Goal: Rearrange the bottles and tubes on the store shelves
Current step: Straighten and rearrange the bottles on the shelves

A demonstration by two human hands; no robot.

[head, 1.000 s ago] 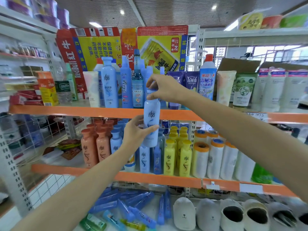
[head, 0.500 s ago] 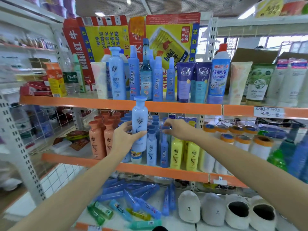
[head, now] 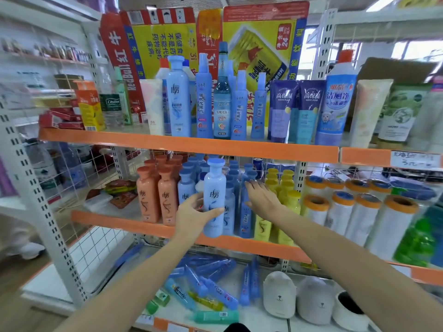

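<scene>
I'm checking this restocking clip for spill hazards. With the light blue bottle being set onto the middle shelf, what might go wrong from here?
1. The left hand holds the light blue bottle right at the orange shelf edge; released there, it may tip forward.
2. The right hand is pressed among tightly packed blue bottles; a nudge could topple them or the yellow bottles beside them.
</scene>
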